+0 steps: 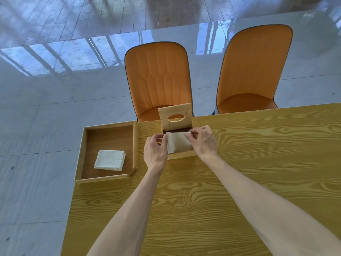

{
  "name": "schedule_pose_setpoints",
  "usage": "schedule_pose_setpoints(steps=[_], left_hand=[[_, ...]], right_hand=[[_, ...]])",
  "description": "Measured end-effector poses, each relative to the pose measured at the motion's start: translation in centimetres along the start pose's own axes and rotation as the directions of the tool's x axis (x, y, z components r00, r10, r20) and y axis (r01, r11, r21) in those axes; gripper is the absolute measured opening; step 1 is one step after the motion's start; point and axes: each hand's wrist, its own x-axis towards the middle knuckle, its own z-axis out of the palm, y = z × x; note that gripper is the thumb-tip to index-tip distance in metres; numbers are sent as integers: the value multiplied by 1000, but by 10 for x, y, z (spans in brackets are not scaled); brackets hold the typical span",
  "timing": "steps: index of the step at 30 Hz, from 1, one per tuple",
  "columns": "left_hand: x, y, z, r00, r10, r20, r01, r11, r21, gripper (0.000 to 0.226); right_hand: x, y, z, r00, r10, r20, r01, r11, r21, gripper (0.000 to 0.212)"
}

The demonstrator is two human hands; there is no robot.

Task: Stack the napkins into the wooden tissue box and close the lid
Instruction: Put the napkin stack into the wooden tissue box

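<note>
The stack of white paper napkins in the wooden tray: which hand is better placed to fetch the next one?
Left. The left hand is nearer the stack of white paper napkins in the wooden tray, which lies on its side; the right hand would have to cross over the open wooden tissue box.

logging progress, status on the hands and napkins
Both hands, left and right, hold white paper napkin over open wooden tissue box. Napkin stack waits in tray. Nothing blocking.

Both hands, left hand (155,152) and right hand (203,141), pinch a napkin (178,143) over the open box (181,154); lid (175,115) upright; more napkins (110,160) in the tray (108,179).
</note>
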Motion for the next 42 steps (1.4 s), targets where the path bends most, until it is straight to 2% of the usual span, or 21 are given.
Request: schedule_pose_setpoints(steps=[5,11,16,20,23,27,32,35,37,42], left_hand=[[4,1,4,999,-37,15,37,999,17,26],[6,1,5,997,-68,45,68,998,2,34],[12,1,-3,991,-62,120,76,990,-118,37],[26,13,-19,982,-75,173,107,977,-184,43],[36,23,-34,986,-88,140,122,960,-250,36],[41,21,-62,996,-54,73,70,967,-245,35],[48,-8,-113,997,-77,-30,70,979,-189,41],[54,-36,-144,992,-103,-77,95,990,-101,44],[58,-56,-162,986,-141,-86,136,989,-59,44],[64,-103,-189,967,-239,-93,242,970,23,47]], right_hand=[[3,2,6,1000,13,-27,-12,999,36,30],[6,9,7,999,34,-6,-33,994,107,38],[15,5,-10,999,37,9,-38,973,227,38],[30,-14,-35,997,50,-51,-32,948,318,41],[36,-32,-48,990,63,-127,-11,929,371,39],[25,-55,-55,962,10,-274,101,916,389,32],[1,-98,-40,887,-231,-400,366,881,301,24],[-14,-130,-17,854,-375,-360,476,843,252,24],[-24,-149,4,858,-423,-291,495,830,255,23],[-48,-176,66,914,-405,-21,398,884,245,26]])
